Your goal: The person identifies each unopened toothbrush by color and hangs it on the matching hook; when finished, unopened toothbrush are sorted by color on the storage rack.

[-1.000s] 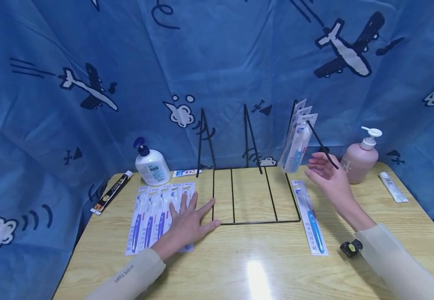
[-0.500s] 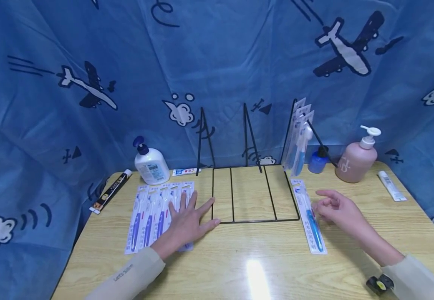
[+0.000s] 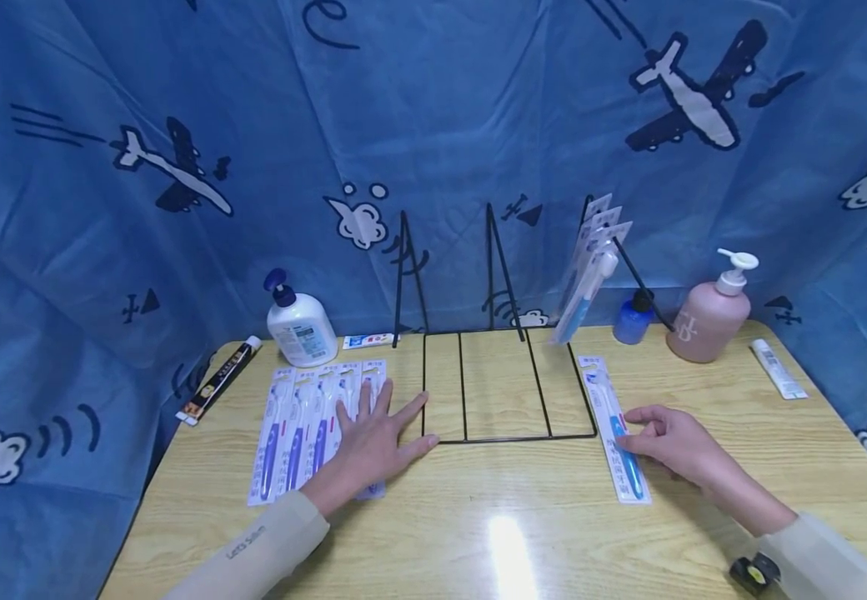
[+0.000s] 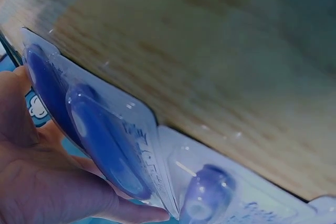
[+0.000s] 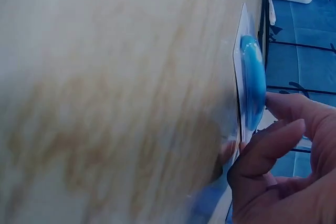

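Observation:
A row of several purple toothbrush packs [image 3: 306, 429] lies flat on the wooden table [image 3: 523, 517], left of a black wire rack [image 3: 508, 383]. My left hand [image 3: 381, 425] rests flat on them, fingers spread. In the left wrist view the purple packs [image 4: 105, 145] lie against my left hand's palm [image 4: 47, 182]. A blue toothbrush pack [image 3: 613, 425] lies flat just right of the rack. My right hand [image 3: 662, 437] pinches its right edge with thumb and curled fingers. The right wrist view shows my right hand [image 5: 278, 150] at the blue pack [image 5: 252, 82]. More blue packs [image 3: 591, 275] lean in the rack's right slot.
A white pump bottle [image 3: 300, 327] and a small box [image 3: 368, 340] stand at the back left, with a dark tube [image 3: 219, 379] at the left edge. A small blue bottle [image 3: 632, 321], a pink pump bottle [image 3: 707, 321] and a white tube [image 3: 777, 369] sit back right. Blue curtains surround the table.
My right hand came down from the rack's right end toward me and took hold of the flat blue pack. The left hand stayed put.

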Motion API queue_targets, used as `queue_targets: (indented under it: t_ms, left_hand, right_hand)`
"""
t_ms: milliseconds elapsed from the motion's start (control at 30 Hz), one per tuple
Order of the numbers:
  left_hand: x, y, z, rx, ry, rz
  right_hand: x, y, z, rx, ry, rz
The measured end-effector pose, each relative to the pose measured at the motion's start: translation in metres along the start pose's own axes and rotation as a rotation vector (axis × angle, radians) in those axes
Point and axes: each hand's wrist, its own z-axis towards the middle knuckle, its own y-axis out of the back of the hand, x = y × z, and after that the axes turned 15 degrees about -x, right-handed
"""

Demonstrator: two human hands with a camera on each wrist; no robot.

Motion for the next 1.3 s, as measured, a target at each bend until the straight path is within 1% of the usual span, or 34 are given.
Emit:
queue_targets:
  t_ms: [100, 200, 267, 333, 500, 567, 700, 800, 967, 1133, 1233, 1300]
  left_hand:
    - [0.001, 0.000, 0.000, 0.001, -0.003, 0.000]
    - [0.001, -0.001, 0.000, 0.000, -0.005, -0.002]
    - [0.001, -0.001, 0.000, 0.000, -0.005, -0.003]
    - [0.001, -0.001, 0.000, -0.002, -0.006, -0.001]
    - [0.001, -0.001, -0.001, 0.000, -0.008, -0.001]
    - [0.001, -0.001, -0.001, 0.002, -0.008, -0.003]
    - [0.000, 0.000, -0.001, 0.003, -0.006, -0.002]
    - [0.000, 0.000, 0.000, 0.002, -0.004, 0.000]
    - [-0.002, 0.001, 0.001, 0.000, -0.002, 0.000]
    - [-0.003, 0.001, 0.000, 0.003, 0.002, 0.011]
    - [-0.003, 0.000, 0.000, 0.000, 0.001, 0.018]
    - [-0.003, 0.000, 0.000, -0.004, -0.002, 0.020]
  right_hand:
    - [0.001, 0.001, 0.000, -0.005, -0.021, -0.029]
    - [0.001, 0.004, 0.000, -0.018, -0.044, -0.084]
    - [0.001, 0.006, 0.000, -0.027, -0.042, -0.126]
    - [0.000, 0.009, -0.001, -0.033, -0.032, -0.158]
    - [-0.003, 0.013, -0.008, -0.067, 0.056, -0.218]
    - [-0.004, 0.015, -0.012, -0.079, 0.078, -0.236]
    - [-0.006, 0.023, -0.014, -0.065, 0.060, -0.232]
    - [-0.012, 0.030, -0.015, -0.015, 0.056, -0.173]
    - [-0.027, 0.044, -0.020, 0.140, 0.080, -0.015]
    - [-0.040, 0.052, -0.026, 0.270, 0.000, 0.115]
    - [-0.045, 0.052, -0.030, 0.305, -0.025, 0.191]
    - [-0.047, 0.050, -0.034, 0.293, -0.014, 0.224]
